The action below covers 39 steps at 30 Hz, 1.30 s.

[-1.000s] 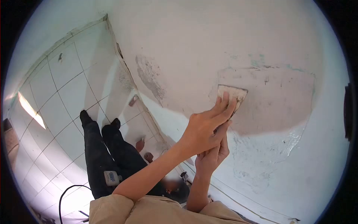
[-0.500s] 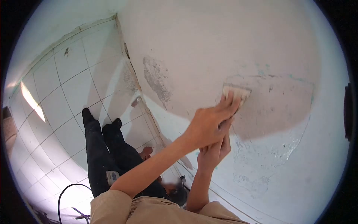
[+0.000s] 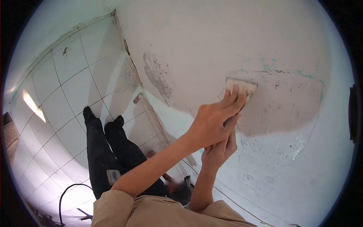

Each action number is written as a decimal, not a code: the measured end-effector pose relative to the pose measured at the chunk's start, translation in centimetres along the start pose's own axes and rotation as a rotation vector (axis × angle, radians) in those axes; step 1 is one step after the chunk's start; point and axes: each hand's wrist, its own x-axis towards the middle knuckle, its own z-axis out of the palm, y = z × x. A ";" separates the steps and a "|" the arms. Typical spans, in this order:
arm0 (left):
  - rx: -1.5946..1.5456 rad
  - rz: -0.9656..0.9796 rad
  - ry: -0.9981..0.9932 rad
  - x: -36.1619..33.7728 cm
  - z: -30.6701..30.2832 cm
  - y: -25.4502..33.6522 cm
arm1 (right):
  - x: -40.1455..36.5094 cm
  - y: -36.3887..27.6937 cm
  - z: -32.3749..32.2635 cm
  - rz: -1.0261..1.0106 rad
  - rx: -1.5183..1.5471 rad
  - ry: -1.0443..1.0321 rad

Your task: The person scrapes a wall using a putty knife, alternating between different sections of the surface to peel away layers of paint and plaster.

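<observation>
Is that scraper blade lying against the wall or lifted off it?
Against it: the scraper blade lies flat on the wall, pressed by the left hand.

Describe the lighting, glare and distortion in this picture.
Head view: the fisheye bows the floor tiles and leaves black corners; a glare streak lies on them at left; the scraper is in focus.

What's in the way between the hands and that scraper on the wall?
Nothing visible. The left hand presses its fingers right on the scraper, the right hand sits just below, and the blade lies against the wall.
</observation>
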 end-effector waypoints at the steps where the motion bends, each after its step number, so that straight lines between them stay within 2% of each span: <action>1: 0.003 0.007 -0.001 -0.1 0.1 0.0 | -0.4 -0.1 0.1 -0.005 0.005 0.001; 3: -0.007 0.024 0.009 -0.8 0.5 0.4 | -1.0 -0.8 0.2 0.016 -0.034 0.083; 7: -0.010 0.047 -0.010 0.4 -0.1 -0.1 | 0.3 -1.0 0.5 0.050 0.082 -0.021; 11: -0.011 0.070 0.034 -0.1 0.3 0.4 | -0.5 -1.3 0.2 0.002 -0.056 0.036; 13: 0.065 0.031 0.010 0.7 0.4 0.8 | 0.4 -1.6 -0.2 0.045 0.050 -0.008; 16: 0.017 0.016 0.053 0.6 0.7 0.9 | -0.1 -2.8 0.5 0.104 0.045 0.095; 20: 0.003 0.077 0.085 0.5 0.8 1.2 | -0.1 -2.9 0.1 0.106 0.045 0.090; 22: 0.067 -0.035 -0.035 1.6 0.2 1.8 | 0.2 -3.7 0.7 0.138 0.073 0.111; 23: 0.065 -0.032 -0.034 1.3 0.4 1.6 | 0.4 -4.0 1.0 0.168 0.106 0.123; 26: 0.057 0.053 0.046 1.0 0.4 1.3 | -0.5 -3.1 0.4 0.089 0.079 0.076; 30: 0.102 0.039 0.023 1.0 0.7 1.4 | 0.4 -2.1 -0.1 0.129 0.141 0.066; 32: 0.126 0.043 0.028 0.7 0.9 1.4 | 0.2 -0.9 -0.6 0.065 0.148 0.021; 35: 0.047 0.081 0.068 0.5 0.3 1.1 | -0.4 -1.7 0.6 0.050 0.087 0.084; 37: 0.065 0.012 -0.049 1.2 -0.1 0.8 | 0.2 -1.8 0.8 0.058 0.106 0.066; 39: 0.050 0.016 -0.013 0.7 0.1 0.8 | -0.1 -1.7 0.6 0.074 0.121 0.057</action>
